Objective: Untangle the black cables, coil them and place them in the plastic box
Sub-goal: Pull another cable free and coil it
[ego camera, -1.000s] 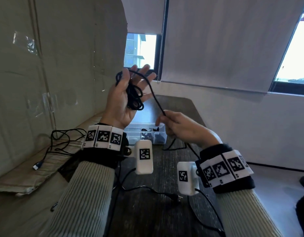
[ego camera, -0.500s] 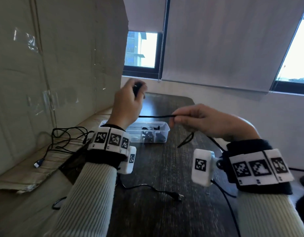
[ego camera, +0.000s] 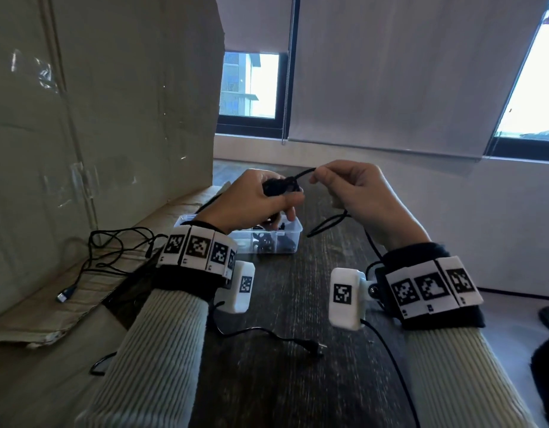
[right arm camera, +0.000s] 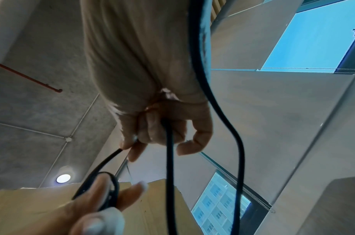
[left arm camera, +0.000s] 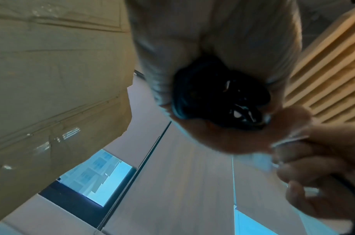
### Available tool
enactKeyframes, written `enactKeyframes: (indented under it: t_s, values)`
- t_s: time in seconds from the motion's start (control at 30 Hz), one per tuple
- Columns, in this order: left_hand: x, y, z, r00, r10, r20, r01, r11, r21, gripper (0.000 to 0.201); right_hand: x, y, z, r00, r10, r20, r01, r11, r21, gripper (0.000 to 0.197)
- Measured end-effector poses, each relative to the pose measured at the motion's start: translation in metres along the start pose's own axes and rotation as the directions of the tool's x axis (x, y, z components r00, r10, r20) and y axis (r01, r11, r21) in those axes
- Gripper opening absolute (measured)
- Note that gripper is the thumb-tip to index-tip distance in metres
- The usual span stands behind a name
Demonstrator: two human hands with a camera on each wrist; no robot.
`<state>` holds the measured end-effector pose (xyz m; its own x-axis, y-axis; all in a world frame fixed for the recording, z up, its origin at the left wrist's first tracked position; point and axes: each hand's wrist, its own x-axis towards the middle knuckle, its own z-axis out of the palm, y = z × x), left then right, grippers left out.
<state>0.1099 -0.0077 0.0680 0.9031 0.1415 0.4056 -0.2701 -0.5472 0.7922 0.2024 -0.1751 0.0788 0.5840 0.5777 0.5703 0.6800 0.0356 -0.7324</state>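
Observation:
My left hand point(ego camera: 260, 202) grips a small coil of black cable point(ego camera: 280, 186) above the clear plastic box point(ego camera: 293, 239); the left wrist view shows the dark bundle point(left arm camera: 219, 93) wrapped in its curled fingers. My right hand point(ego camera: 356, 193) pinches the free length of the same cable point(ego camera: 304, 173) just right of the coil, and the rest hangs down as a loop point(ego camera: 325, 225) toward the table. In the right wrist view the cable point(right arm camera: 169, 159) runs out of the curled right fingers point(right arm camera: 160, 130) to the coil point(right arm camera: 110, 190). The box holds dark coiled cables point(ego camera: 267, 244).
A tangle of black cables point(ego camera: 112, 251) with a USB plug point(ego camera: 64, 295) lies on flattened cardboard at left. A tall cardboard sheet point(ego camera: 97, 103) stands behind it. Another cable with a barrel plug point(ego camera: 313, 347) crosses the dark wooden table point(ego camera: 282, 381) near me.
Both hands dropped from chest height to just above the box. The left hand closed its fingers around the coil, and the right hand came in close, shortening the stretched length of cable.

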Motion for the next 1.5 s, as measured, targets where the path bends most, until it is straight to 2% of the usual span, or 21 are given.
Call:
enactKeyframes:
  t_s: [0.13, 0.23, 0.33, 0.43, 0.53, 0.57, 0.63, 0.7, 0.73, 0.77, 0.8, 0.9, 0.97, 1.03, 1.1, 1.2, 1.37, 1.5]
  values:
    - [-0.001, 0.002, -0.003, 0.997, 0.014, -0.074, -0.031, 0.972, -0.234, 0.023, 0.002, 0.006, -0.005, 0.995, 0.091, -0.032, -0.088, 0.993, 0.082, 0.019]
    - [-0.002, 0.006, -0.007, 0.992, -0.029, -0.122, -0.03, 0.888, -0.459, 0.029, 0.002, 0.007, -0.005, 0.997, 0.083, 0.002, -0.083, 0.991, 0.109, 0.023]
    - [0.001, 0.006, -0.008, 0.986, -0.063, -0.153, -0.043, 0.795, -0.606, 0.037, 0.004, 0.009, 0.004, 0.997, 0.079, 0.02, -0.081, 0.992, 0.1, 0.026]
    - [0.004, 0.007, -0.014, 0.969, -0.062, -0.24, -0.134, 0.685, -0.716, 0.045, 0.003, 0.017, 0.015, 0.985, 0.116, 0.128, -0.123, 0.991, 0.047, 0.027]
    - [0.005, 0.007, -0.021, 0.96, -0.021, -0.279, -0.213, 0.592, -0.777, 0.039, -0.002, 0.016, 0.019, 0.94, 0.18, 0.289, -0.177, 0.984, -0.034, 0.029]
    - [0.006, 0.007, -0.022, 0.959, -0.011, -0.283, -0.229, 0.554, -0.8, 0.038, -0.004, 0.013, 0.019, 0.923, 0.187, 0.338, -0.186, 0.982, -0.036, 0.03]
    - [0.007, 0.007, -0.022, 0.955, -0.028, -0.295, -0.258, 0.415, -0.873, 0.034, -0.005, 0.009, 0.018, 0.901, 0.172, 0.397, -0.175, 0.984, -0.028, 0.031]
    - [0.009, 0.006, -0.021, 0.94, -0.115, -0.322, -0.286, 0.252, -0.925, 0.03, -0.006, 0.007, 0.014, 0.902, 0.158, 0.402, -0.164, 0.986, -0.019, 0.032]
    - [0.01, 0.006, -0.022, 0.929, -0.159, -0.335, -0.3, 0.208, -0.931, 0.028, -0.006, 0.006, 0.011, 0.909, 0.16, 0.386, -0.17, 0.985, -0.008, 0.032]
    - [0.01, 0.005, -0.024, 0.915, -0.195, -0.354, -0.313, 0.21, -0.926, 0.027, -0.006, 0.007, 0.008, 0.916, 0.167, 0.366, -0.187, 0.982, 0.022, 0.031]
    - [0.01, 0.004, -0.026, 0.895, -0.226, -0.384, -0.325, 0.257, -0.91, 0.025, -0.006, 0.007, 0.005, 0.92, 0.172, 0.353, -0.212, 0.974, 0.079, 0.029]
    - [0.009, -0.002, -0.03, 0.812, -0.264, -0.52, -0.354, 0.485, -0.799, 0.016, -0.007, 0.002, -0.002, 0.915, 0.177, 0.362, -0.281, 0.925, 0.257, 0.022]
    - [0.007, -0.006, -0.029, 0.781, -0.225, -0.583, -0.362, 0.598, -0.715, 0.013, -0.007, -0.001, -0.004, 0.91, 0.177, 0.374, -0.27, 0.939, 0.212, 0.022]
    - [0.007, -0.006, -0.028, 0.773, -0.19, -0.605, -0.367, 0.644, -0.671, 0.01, -0.008, -0.002, -0.005, 0.917, 0.168, 0.363, -0.225, 0.967, 0.121, 0.023]
    - [0.005, -0.004, -0.028, 0.793, -0.2, -0.576, -0.339, 0.64, -0.689, 0.023, -0.009, -0.004, -0.007, 0.929, 0.157, 0.335, -0.196, 0.977, 0.084, 0.023]
    - [0.004, -0.003, -0.03, 0.832, -0.238, -0.501, -0.289, 0.586, -0.757, 0.041, -0.011, -0.007, -0.012, 0.938, 0.156, 0.309, -0.194, 0.977, 0.093, 0.022]
    - [0.005, -0.003, -0.029, 0.821, -0.31, -0.479, -0.273, 0.523, -0.808, 0.045, -0.012, -0.01, -0.019, 0.95, 0.147, 0.274, -0.18, 0.979, 0.097, 0.022]
    - [0.005, -0.002, -0.029, 0.809, -0.322, -0.492, -0.266, 0.545, -0.795, 0.045, -0.014, -0.01, -0.023, 0.948, 0.153, 0.28, -0.184, 0.979, 0.087, 0.023]
